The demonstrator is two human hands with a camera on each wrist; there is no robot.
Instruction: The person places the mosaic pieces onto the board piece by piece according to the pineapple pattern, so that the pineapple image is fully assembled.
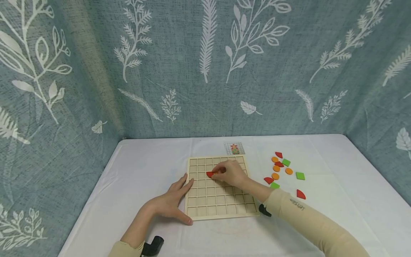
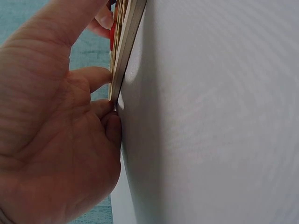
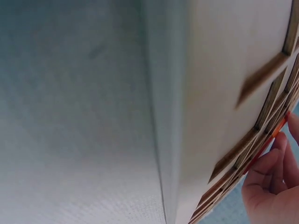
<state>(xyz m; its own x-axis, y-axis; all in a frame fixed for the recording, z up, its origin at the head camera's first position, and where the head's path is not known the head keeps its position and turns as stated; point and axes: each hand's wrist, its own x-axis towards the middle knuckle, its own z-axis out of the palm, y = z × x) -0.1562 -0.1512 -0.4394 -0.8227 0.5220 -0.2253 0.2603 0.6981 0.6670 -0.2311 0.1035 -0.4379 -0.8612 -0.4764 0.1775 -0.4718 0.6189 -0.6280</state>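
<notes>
A square wooden grid board (image 1: pixel 210 201) with raised cell dividers lies on the table. My left hand (image 1: pixel 170 202) rests at its left edge, fingers spread and extended, thumb by the near left corner. My right hand (image 1: pixel 232 174) is over the upper middle of the board. Between its thumb and fingertips it pinches an orange disc (image 3: pixel 279 125), mostly covered by the fingers in the head view. Right beside the disc, a red quarter-circle piece (image 1: pixel 209 174) shows on the grid.
Right of the board lie loose pieces: several orange discs (image 1: pixel 289 171), green squares (image 1: pixel 300 175) and red quarter-circles (image 1: pixel 300 194). Behind the board is a small picture card (image 1: pixel 234 148) with a gridded design. A patterned curtain (image 1: pixel 192 107) hangs behind the white table (image 1: pixel 144 160).
</notes>
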